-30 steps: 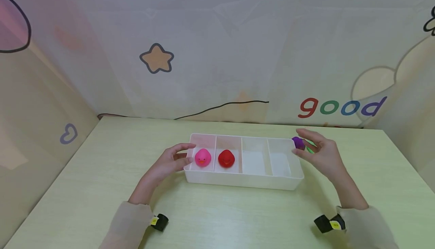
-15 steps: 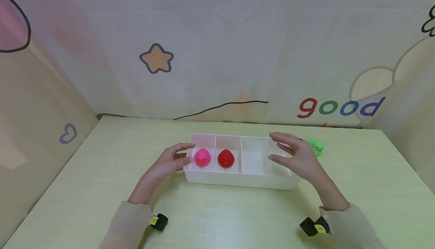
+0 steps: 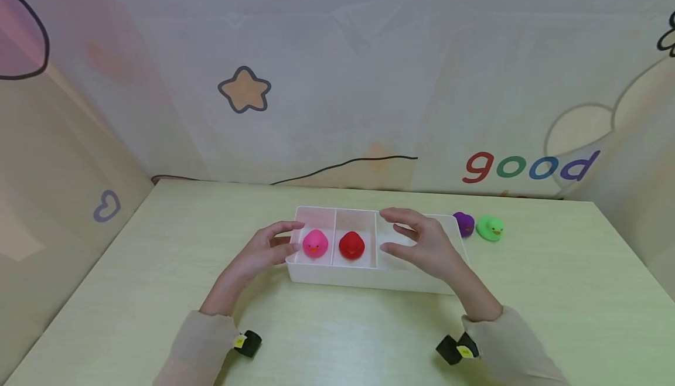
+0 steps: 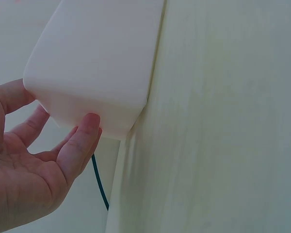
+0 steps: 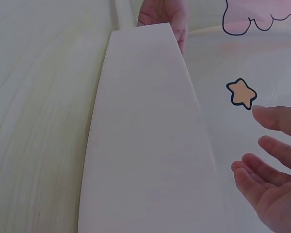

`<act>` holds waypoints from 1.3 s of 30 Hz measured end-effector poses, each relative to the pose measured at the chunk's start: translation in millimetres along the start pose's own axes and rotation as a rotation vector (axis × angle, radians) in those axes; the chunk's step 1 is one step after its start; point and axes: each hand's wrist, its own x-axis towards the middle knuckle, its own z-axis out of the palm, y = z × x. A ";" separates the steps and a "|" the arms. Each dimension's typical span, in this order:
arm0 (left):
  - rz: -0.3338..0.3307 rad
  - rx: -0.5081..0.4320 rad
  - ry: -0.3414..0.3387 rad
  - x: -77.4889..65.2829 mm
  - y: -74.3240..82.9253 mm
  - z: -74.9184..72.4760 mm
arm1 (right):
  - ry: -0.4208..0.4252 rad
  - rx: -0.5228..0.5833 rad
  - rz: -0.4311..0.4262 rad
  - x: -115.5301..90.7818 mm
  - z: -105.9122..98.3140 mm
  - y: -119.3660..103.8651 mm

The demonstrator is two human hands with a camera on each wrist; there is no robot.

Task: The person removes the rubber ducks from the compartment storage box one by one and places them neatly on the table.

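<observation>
A white divided box (image 3: 369, 277) stands on the table. In its leftmost compartment sits a pink rubber duck (image 3: 315, 243); a red rubber duck (image 3: 351, 245) is in the one beside it. My left hand (image 3: 268, 244) holds the box's left end, thumb and index tips over the rim. The left wrist view shows other fingertips of the left hand (image 4: 43, 150) against the end wall outside. Over the third compartment hovers my right hand (image 3: 422, 244), fingers and thumb spread apart with nothing between them. It hides part of the right-hand compartments.
Just beyond the box's right end, a purple rubber duck (image 3: 464, 224) sits behind the rim, with a green rubber duck (image 3: 490, 228) to its right. A printed cloth backdrop (image 3: 337, 99) stands along the back of the light wooden table (image 3: 337, 339).
My right hand has moved left, from beside the purple duck to above the third compartment, bringing the purple and green ducks into view. The left hand and the box stay put.
</observation>
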 end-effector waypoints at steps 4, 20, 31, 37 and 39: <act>0.000 0.000 0.000 0.6 -1.2 -0.3 | -0.023 0.025 0.006 5.9 11.2 -2.4; -0.010 0.011 0.012 -0.5 0.3 0.9 | -0.102 0.006 0.077 26.0 44.8 1.0; -0.018 0.008 0.011 0.3 0.2 0.4 | -0.120 -0.245 0.120 37.4 62.9 -0.2; -0.002 0.007 0.001 -0.8 0.6 0.5 | -0.155 -0.478 0.052 41.7 70.5 -5.1; 0.000 0.009 0.002 -1.0 0.9 0.6 | -0.172 -0.535 0.046 42.7 72.4 -6.2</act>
